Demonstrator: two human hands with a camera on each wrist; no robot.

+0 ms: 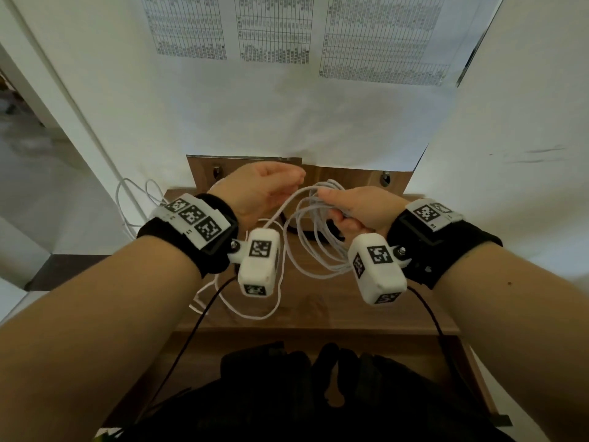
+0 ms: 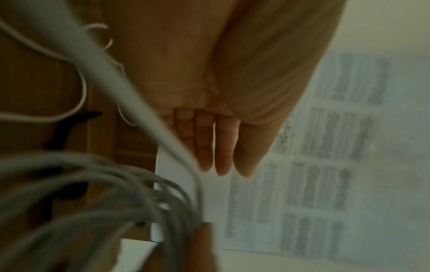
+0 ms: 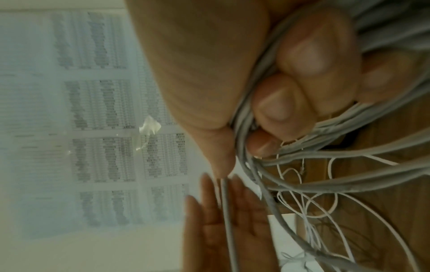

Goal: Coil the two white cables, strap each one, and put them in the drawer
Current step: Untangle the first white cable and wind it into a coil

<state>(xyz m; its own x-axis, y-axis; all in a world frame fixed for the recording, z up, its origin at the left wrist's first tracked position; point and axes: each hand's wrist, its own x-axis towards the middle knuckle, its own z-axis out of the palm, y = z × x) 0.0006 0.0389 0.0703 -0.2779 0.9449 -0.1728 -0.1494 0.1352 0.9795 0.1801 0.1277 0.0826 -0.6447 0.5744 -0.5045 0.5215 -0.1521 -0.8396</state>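
Observation:
My right hand (image 1: 347,208) grips a coil of thick white cable (image 1: 314,247) above the wooden table (image 1: 322,303). In the right wrist view its fingers (image 3: 314,77) curl round the bundled loops (image 3: 330,174). From the coil a loose strand (image 1: 288,202) runs across my left hand (image 1: 274,186), whose fingers (image 2: 214,147) are straight, with the strand (image 2: 116,77) lying along them. A second, thinner white cable (image 1: 129,199) sprawls loose over the table's left side and front. Below the table top the drawer (image 1: 475,378) stands open.
Dark bundled items (image 1: 287,378) fill the open drawer. A black strip (image 1: 306,232) lies on the table under the coil. Paper sheets with printed tables (image 1: 274,33) cover the wall behind. Black wrist-camera leads (image 1: 191,333) hang over the table's front edge.

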